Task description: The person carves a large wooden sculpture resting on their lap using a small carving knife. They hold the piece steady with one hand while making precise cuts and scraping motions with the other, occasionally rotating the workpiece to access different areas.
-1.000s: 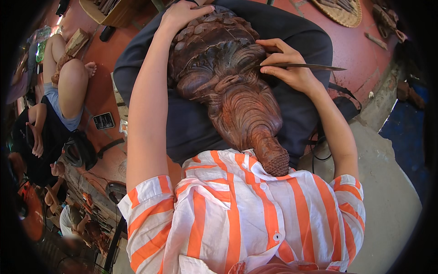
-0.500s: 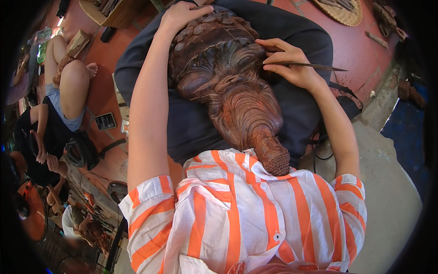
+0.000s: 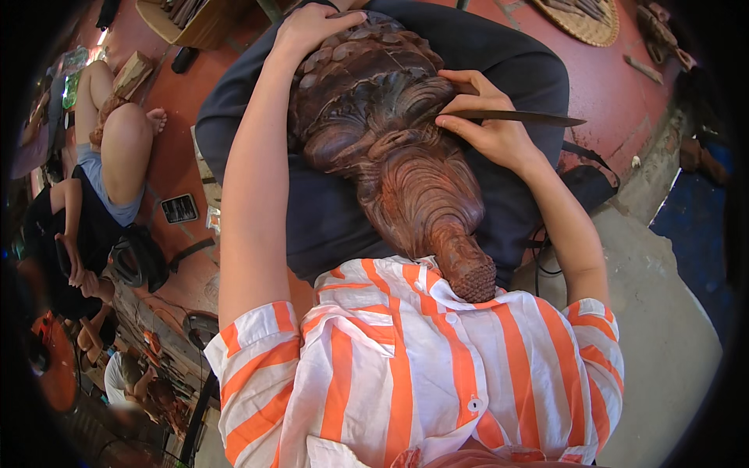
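A dark reddish-brown wooden carving [image 3: 421, 168] lies across my lap, its narrow knobbly end against my striped shirt. Flowing grooves cover its middle, and rounded scales ring the broad far end. My left hand [image 3: 312, 30] grips that far end from the left, thumb along the top; its other fingers are partly hidden. At the carving's right side, my right hand [image 3: 485, 117] pinches a thin, dark, knife-like blade [image 3: 538, 118] between thumb and fingers. The blade's pointed end sticks out to the right, and its other end is at the grooves, hidden by the fingers.
On the left, another person [image 3: 125, 156] sits on the red tiled floor, near a phone [image 3: 180, 208] and a black bag [image 3: 140, 257]. A box of tools [image 3: 195, 30] stands at the far left, a round woven tray [image 3: 581, 19] at the far right.
My right hand has shifted slightly left and turned, so the blade shows more of its flat side. My left hand and the carving have hardly moved.
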`<state>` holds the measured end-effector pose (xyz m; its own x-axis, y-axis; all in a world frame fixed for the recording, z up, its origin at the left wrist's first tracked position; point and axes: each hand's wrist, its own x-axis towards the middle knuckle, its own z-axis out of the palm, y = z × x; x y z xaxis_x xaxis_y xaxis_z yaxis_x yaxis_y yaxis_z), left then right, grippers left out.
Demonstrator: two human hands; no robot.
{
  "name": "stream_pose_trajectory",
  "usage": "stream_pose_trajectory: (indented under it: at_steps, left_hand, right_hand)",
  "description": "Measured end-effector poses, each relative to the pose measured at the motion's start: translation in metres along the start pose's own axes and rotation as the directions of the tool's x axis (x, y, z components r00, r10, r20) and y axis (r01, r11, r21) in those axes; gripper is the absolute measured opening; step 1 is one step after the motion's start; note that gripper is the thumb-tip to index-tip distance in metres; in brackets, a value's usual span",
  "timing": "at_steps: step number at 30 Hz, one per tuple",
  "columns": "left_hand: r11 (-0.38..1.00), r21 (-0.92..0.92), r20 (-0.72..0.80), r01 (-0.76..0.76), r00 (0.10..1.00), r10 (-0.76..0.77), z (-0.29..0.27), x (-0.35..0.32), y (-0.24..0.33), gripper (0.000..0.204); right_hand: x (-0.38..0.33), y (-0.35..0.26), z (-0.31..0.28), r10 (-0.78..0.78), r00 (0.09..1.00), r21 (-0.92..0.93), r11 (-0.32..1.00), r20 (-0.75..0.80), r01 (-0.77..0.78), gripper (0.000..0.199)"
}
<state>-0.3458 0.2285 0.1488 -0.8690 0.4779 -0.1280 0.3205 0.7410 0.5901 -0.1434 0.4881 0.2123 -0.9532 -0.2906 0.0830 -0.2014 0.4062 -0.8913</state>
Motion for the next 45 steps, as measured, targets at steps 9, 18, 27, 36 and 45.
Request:
stream_pose_trajectory:
  at_steps: [9, 18, 27, 36, 45]
  left_hand:
    - [0.996, 0.064, 0.036, 0.059, 0.997, -0.062, -0.003, 0.002, 0.002, 0.070]
    - [0.998, 0.063, 0.017, 0.020, 1.000, -0.021, 0.000, 0.002, -0.006, 0.071]
    - [0.997, 0.051, 0.012, 0.050, 0.999, -0.051, 0.002, 0.003, -0.001, 0.070]
    - [0.998, 0.060, 0.004, 0.009, 1.000, -0.009, 0.003, 0.004, -0.007, 0.068]
    - [0.999, 0.044, 0.001, 0.000, 1.000, -0.001, 0.008, 0.006, -0.007, 0.069]
  right_hand:
    - [0.000, -0.013, -0.003, 0.157, 0.987, 0.058, 0.986, 0.035, -0.158, 0.017]
    - [0.006, -0.017, -0.004, 0.251, 0.967, -0.017, 0.968, 0.034, -0.251, 0.020]
    - [0.003, -0.018, 0.010, 0.168, 0.985, -0.066, 0.983, -0.035, -0.170, 0.024]
    - [0.003, -0.016, -0.001, 0.333, 0.943, 0.173, 0.927, 0.029, -0.333, 0.024]
    - [0.007, -0.010, -0.007, 0.373, 0.928, 0.223, 0.905, -0.009, -0.362, 0.025]
